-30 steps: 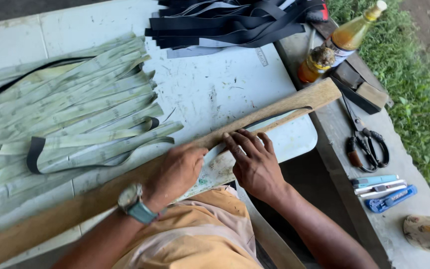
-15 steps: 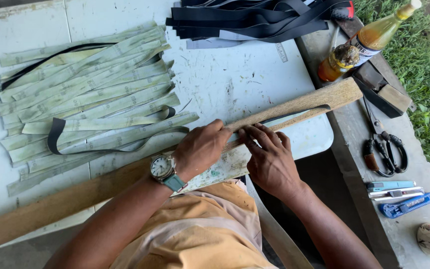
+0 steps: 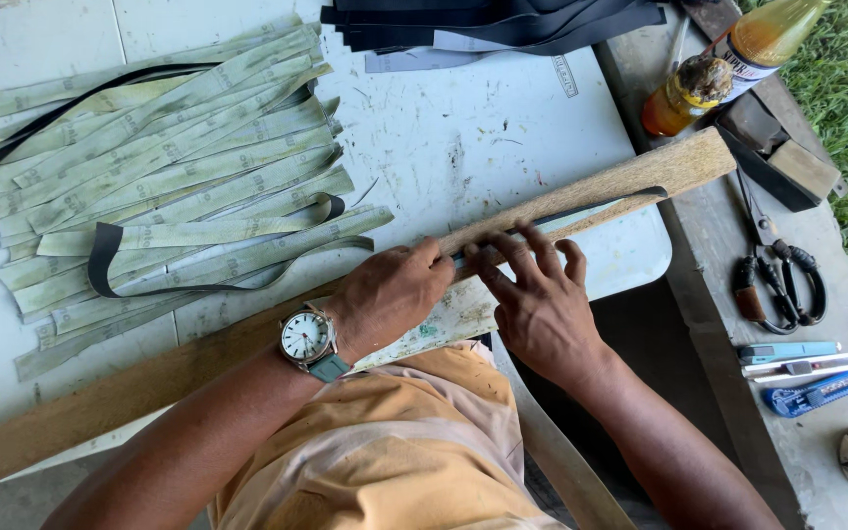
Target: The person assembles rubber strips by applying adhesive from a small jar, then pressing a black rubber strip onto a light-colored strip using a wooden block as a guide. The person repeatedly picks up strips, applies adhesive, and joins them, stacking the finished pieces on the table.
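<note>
Long wooden plank (image 3: 581, 191) lying slantwise across the white table (image 3: 503, 128), one end overhanging toward the bench. Left hand (image 3: 390, 294) pressed knuckles-up against the plank's near edge, fingers curled loosely, gripping nothing visible; wristwatch (image 3: 308, 339) just behind it. Right hand (image 3: 537, 299) flat beside the left, fingers spread narrow and pinning a dark strip (image 3: 581, 211) to the plank's edge. Heap of pale green strips (image 3: 179, 177) beyond the plank, black strips (image 3: 493, 20) farther beyond. Bottle (image 3: 728, 64) near the plank's overhanging end; scissors (image 3: 777, 275) and blue cutters (image 3: 807, 373) just past it.
</note>
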